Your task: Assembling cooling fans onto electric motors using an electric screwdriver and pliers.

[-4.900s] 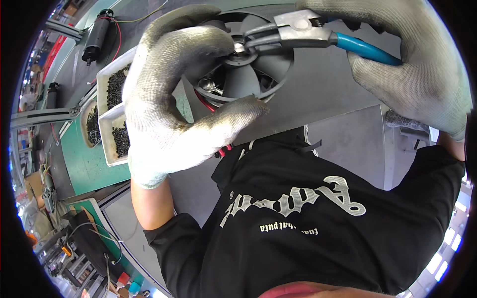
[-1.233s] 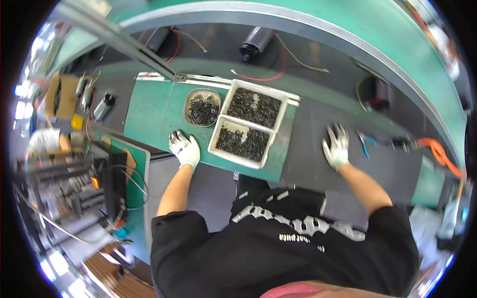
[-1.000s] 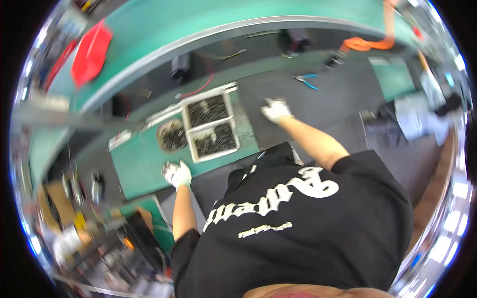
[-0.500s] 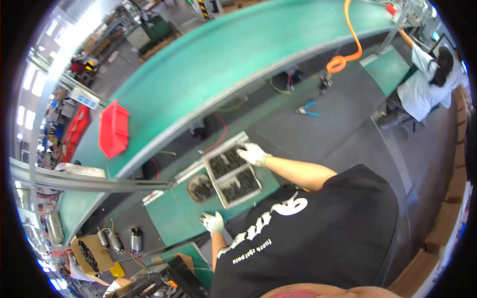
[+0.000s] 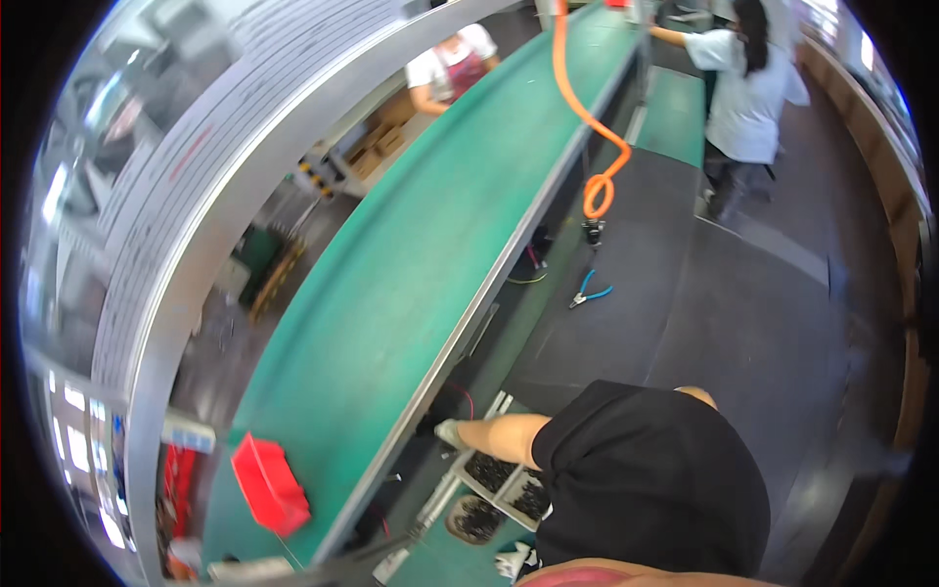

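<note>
My right hand (image 5: 450, 433), in a pale glove, reaches past the far end of a white two-part tray (image 5: 501, 504) toward the dark gap below the conveyor's edge. Its fingers blend into the shadow, so what they touch is hidden. Small dark parts (image 5: 489, 471) fill both tray compartments. Beside the tray, a round clear container (image 5: 476, 519) holds more dark parts. My left hand (image 5: 512, 561), also gloved, is low at the near edge of the green mat (image 5: 450, 563), partly covered by my body. How its fingers are set is unclear.
A green conveyor belt (image 5: 421, 254) runs diagonally, carrying a red bin (image 5: 269, 486). Blue-handled pliers (image 5: 591, 291) lie on the dark bench (image 5: 636, 333). An orange coiled hose (image 5: 602, 191) hangs above it. One person (image 5: 743, 93) works at far right, another (image 5: 455, 67) beyond the belt.
My view has swung, so bench and tray appear lower. My right hand has left the tray's dark parts and stretched farther toward the conveyor. My left hand now shows only partly.
</note>
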A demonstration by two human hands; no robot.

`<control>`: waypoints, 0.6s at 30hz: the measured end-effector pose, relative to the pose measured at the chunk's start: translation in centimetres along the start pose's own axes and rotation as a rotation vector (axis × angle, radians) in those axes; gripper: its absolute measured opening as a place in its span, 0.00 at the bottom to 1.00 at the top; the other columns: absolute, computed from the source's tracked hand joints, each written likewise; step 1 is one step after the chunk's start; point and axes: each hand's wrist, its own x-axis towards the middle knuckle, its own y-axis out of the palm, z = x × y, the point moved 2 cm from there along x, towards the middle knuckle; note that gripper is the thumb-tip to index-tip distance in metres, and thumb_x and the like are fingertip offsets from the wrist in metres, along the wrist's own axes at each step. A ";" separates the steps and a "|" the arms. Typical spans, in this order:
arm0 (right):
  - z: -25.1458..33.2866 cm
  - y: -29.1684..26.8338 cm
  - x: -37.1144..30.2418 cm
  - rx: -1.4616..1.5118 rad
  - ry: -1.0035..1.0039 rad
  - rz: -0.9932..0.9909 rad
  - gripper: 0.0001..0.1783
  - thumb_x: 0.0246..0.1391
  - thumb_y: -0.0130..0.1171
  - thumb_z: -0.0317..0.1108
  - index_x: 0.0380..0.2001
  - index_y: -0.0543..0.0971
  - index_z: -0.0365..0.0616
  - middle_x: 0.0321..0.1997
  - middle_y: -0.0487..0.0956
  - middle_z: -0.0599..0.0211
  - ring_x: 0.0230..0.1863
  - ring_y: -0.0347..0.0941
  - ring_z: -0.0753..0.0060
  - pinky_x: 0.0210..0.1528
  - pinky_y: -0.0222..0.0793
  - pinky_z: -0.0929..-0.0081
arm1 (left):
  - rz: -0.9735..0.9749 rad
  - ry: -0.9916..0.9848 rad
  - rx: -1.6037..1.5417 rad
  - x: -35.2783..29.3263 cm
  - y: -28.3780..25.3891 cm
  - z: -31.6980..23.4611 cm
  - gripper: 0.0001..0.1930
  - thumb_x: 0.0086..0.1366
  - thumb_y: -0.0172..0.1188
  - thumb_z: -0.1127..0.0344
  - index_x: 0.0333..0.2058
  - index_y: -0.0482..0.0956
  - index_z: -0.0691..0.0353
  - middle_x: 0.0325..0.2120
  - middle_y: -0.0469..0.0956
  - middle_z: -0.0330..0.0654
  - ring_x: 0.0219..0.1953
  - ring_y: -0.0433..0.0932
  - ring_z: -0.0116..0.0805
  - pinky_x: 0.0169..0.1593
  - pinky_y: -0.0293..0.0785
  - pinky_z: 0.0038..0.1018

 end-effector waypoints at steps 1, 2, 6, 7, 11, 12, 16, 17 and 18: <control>6.2 0.9 -0.8 -0.680 0.020 -0.110 0.18 0.45 0.67 0.36 0.42 0.81 0.45 0.45 0.80 0.53 0.47 0.78 0.59 0.51 0.76 0.69 | -0.019 -0.040 -0.017 2.0 -1.1 1.0 0.43 0.61 0.54 0.44 0.63 0.57 0.76 0.60 0.58 0.72 0.63 0.59 0.65 0.68 0.51 0.47; 16.8 4.4 -3.4 -1.344 0.031 -0.277 0.18 0.45 0.67 0.36 0.41 0.81 0.45 0.44 0.80 0.51 0.45 0.79 0.58 0.50 0.77 0.68 | -0.045 -0.070 -0.026 3.8 -1.9 1.6 0.42 0.61 0.54 0.45 0.63 0.57 0.76 0.60 0.58 0.72 0.63 0.59 0.65 0.68 0.52 0.47; 12.0 0.0 -0.5 -1.068 0.157 -0.150 0.16 0.46 0.65 0.34 0.41 0.82 0.47 0.43 0.81 0.56 0.45 0.79 0.58 0.48 0.77 0.66 | -0.037 0.195 -0.055 5.9 -4.2 -6.0 0.41 0.62 0.54 0.46 0.62 0.58 0.75 0.60 0.59 0.73 0.62 0.60 0.65 0.67 0.53 0.48; 11.3 -0.4 0.0 -0.969 0.170 -0.108 0.15 0.46 0.65 0.34 0.41 0.82 0.48 0.43 0.81 0.57 0.45 0.80 0.58 0.47 0.78 0.66 | -0.034 0.248 -0.062 6.2 -4.6 -7.3 0.40 0.62 0.54 0.46 0.62 0.58 0.74 0.59 0.59 0.73 0.62 0.60 0.65 0.67 0.53 0.48; 10.0 -1.6 1.1 -0.572 0.173 0.043 0.14 0.48 0.62 0.32 0.41 0.84 0.50 0.42 0.83 0.64 0.45 0.80 0.57 0.45 0.79 0.63 | -0.038 0.424 -0.097 7.8 -5.9 -11.1 0.39 0.62 0.54 0.47 0.62 0.59 0.73 0.59 0.60 0.73 0.62 0.61 0.66 0.67 0.54 0.48; 10.0 -1.9 1.2 -0.476 0.163 0.081 0.14 0.49 0.61 0.31 0.41 0.84 0.51 0.42 0.83 0.65 0.45 0.80 0.57 0.44 0.79 0.63 | -0.041 0.460 -0.109 8.3 -6.1 -11.7 0.38 0.62 0.54 0.48 0.62 0.59 0.72 0.59 0.60 0.73 0.61 0.61 0.66 0.66 0.54 0.48; 11.0 -4.5 -0.5 -0.389 0.267 0.106 0.12 0.50 0.59 0.30 0.37 0.86 0.54 0.40 0.84 0.69 0.42 0.81 0.62 0.41 0.79 0.65 | -0.044 0.494 -0.167 10.5 -5.4 -10.7 0.37 0.63 0.54 0.49 0.62 0.60 0.71 0.58 0.61 0.73 0.61 0.62 0.66 0.66 0.55 0.49; 9.3 -6.4 -0.1 -0.338 0.358 -0.028 0.06 0.42 0.62 0.34 0.26 0.86 0.51 0.34 0.84 0.61 0.41 0.82 0.66 0.39 0.78 0.70 | -0.036 0.499 -0.181 10.3 -4.8 -10.1 0.37 0.63 0.54 0.49 0.62 0.60 0.71 0.58 0.61 0.73 0.60 0.63 0.66 0.66 0.56 0.49; -0.6 -9.2 1.3 -0.218 0.508 -0.236 0.06 0.42 0.60 0.36 0.24 0.85 0.52 0.34 0.83 0.58 0.39 0.82 0.63 0.38 0.78 0.69 | -0.007 0.636 -0.167 7.6 -4.7 -12.1 0.36 0.63 0.54 0.49 0.62 0.61 0.70 0.58 0.61 0.73 0.60 0.63 0.66 0.66 0.56 0.49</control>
